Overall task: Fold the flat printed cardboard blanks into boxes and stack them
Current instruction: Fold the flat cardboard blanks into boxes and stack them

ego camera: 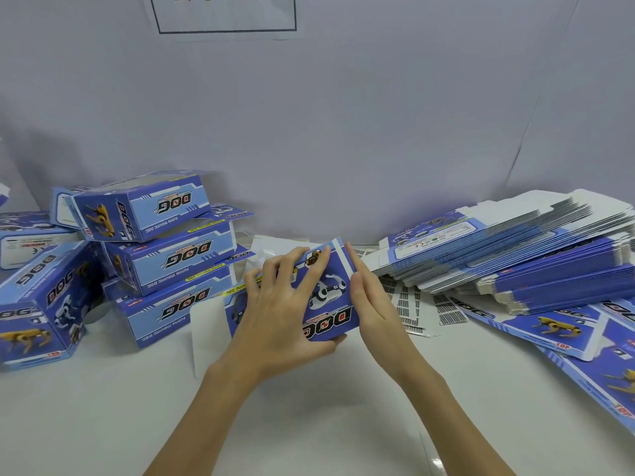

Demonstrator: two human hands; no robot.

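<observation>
Mid-fold, table centre: my left hand (278, 314) grips the half-formed box (323, 297), fingers spread on top, thumb beneath. Right hand (372, 304), fingers straight, presses its 3 o'clock edge. Next probably: tuck flaps, then onto finished stack (165, 255) at 9 o'clock.

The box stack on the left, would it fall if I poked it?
Probably. The box stack sits crookedly, boxes turned different ways, so the top box might slide off. They look like empty thin cardboard, so likely light and easy to shove.
</observation>
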